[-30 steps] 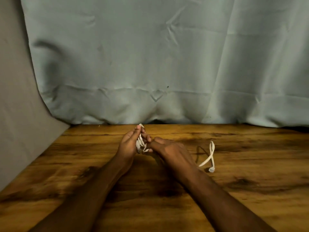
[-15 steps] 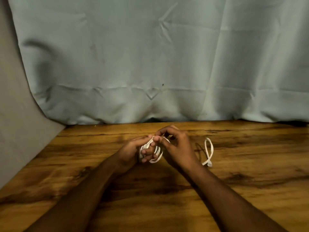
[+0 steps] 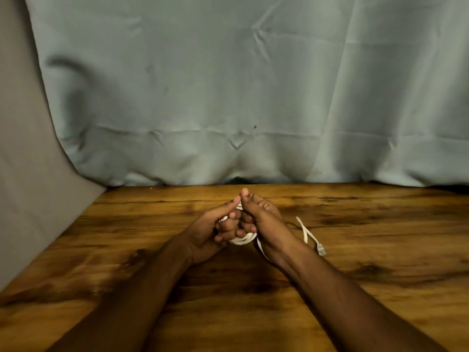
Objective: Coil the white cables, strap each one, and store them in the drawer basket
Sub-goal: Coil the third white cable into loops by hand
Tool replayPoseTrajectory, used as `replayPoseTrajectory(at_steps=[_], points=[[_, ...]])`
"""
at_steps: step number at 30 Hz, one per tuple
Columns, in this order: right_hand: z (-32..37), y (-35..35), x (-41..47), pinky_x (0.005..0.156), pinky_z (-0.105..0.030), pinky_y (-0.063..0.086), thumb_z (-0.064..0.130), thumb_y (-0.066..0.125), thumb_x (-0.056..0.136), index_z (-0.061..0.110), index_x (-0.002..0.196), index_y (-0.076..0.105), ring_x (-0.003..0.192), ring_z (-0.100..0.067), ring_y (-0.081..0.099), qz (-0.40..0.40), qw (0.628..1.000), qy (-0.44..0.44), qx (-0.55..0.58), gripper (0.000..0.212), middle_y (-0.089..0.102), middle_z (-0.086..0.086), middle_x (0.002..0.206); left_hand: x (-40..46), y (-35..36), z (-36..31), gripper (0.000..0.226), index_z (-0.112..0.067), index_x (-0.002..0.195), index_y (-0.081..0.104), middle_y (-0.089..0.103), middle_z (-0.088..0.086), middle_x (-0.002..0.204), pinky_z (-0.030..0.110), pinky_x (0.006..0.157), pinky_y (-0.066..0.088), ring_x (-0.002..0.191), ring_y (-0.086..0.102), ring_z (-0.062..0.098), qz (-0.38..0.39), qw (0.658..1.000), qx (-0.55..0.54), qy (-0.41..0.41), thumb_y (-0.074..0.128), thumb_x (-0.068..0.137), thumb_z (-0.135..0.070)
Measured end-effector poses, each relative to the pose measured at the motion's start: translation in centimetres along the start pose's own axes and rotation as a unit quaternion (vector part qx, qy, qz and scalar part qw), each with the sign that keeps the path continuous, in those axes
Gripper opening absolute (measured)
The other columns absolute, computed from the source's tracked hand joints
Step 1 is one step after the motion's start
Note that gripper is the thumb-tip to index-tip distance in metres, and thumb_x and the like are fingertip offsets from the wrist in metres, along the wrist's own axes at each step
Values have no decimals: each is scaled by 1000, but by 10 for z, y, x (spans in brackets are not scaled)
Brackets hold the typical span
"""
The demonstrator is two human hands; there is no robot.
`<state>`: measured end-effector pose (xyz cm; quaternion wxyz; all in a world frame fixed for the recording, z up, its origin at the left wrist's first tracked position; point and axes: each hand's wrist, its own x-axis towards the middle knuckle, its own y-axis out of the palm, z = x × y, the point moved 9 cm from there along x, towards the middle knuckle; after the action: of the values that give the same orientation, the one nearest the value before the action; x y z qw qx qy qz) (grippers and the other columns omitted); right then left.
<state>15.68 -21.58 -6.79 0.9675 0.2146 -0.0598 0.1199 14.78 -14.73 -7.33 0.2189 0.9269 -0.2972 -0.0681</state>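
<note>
- Two bare forearms reach forward from the near edge over the wooden worktop [image 3: 152, 288], meeting at its middle.
- The left hand [image 3: 210, 232] has its fingers curled round a small coil of white cable [image 3: 242, 240], thumb stretched up along it.
- The right hand [image 3: 261, 219] faces it, fingers curled on the same coil, thumb tip beside the left thumb tip.
- A loose tail of the cable runs under the right wrist and lies on the worktop just right of it, ending in a small connector [image 3: 321, 249].
- Behind the worktop hangs a creased pale grey-green cloth [image 3: 228, 85], with a plain beige wall [image 3: 22, 174] at far left.
</note>
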Motion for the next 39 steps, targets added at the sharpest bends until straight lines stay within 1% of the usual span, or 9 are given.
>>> replayPoseTrajectory(at_steps=[6,11,14,16,21,25,32,36,39], points=[[-1,-2,0,59,-32,47,40,67,95,17,90,64,41,-9,43,11,1000,-3,-14,23,68,-9,71,6,-8,3,41,-16,62,48,26,-6,36,23,67,46,39,20,14,4,1000,20,7,52,94,-41],[17,-6,-14,57,-35,59,30,65,99,14,119,58,56,-19,65,-41,987,-92,-122,27,71,-5,69,7,-17,-5,37,-15,60,49,44,11,51,24,62,40,42,42,14,-18,996,48,74,58,91,-33],[38,-9,-24,69,-43,61,42,58,104,31,132,53,79,-17,72,-95,897,-224,-369,31,72,1,87,4,-19,-11,36,-18,56,48,30,-5,37,21,54,43,40,16,15,-56,994,11,93,56,88,-31],[36,-8,-23,69,-40,56,42,54,105,34,138,47,82,-9,68,-81,836,-245,-485,35,67,10,94,2,-23,-15,39,-20,55,46,26,-7,32,25,57,38,35,24,12,-75,992,-34,97,53,90,-33],[28,-14,-19,77,-37,52,26,51,106,31,152,36,91,-17,66,-73,771,-221,-592,49,67,9,107,-3,-52,-33,47,-15,63,44,24,-6,32,20,52,48,25,28,9,-112,961,-193,166,41,101,-42],[19,-19,-12,103,-37,32,16,55,101,32,131,66,118,-17,52,-73,679,-169,-711,36,68,8,116,-4,-94,-39,46,-10,68,53,32,-3,41,25,66,41,33,31,12,-162,932,-250,208,43,100,-42],[21,-6,-17,123,-49,12,14,57,100,38,138,62,127,-11,54,-18,644,-178,-744,45,69,11,128,-3,-99,-42,33,-13,76,47,34,-5,44,25,60,32,38,33,11,-191,930,-221,223,35,104,-27],[22,19,-24,103,-37,38,16,63,97,40,136,62,111,-15,63,36,603,-260,-753,45,72,12,119,1,-96,-39,34,-14,74,48,36,-5,44,23,49,34,38,35,11,-213,941,-142,222,39,104,-26],[26,37,-31,75,-27,37,25,70,97,39,129,67,91,-13,63,54,580,-316,-749,35,73,13,108,2,-90,-38,35,-13,72,50,36,-4,44,22,42,33,37,36,12,-233,945,-37,224,44,104,-26]])
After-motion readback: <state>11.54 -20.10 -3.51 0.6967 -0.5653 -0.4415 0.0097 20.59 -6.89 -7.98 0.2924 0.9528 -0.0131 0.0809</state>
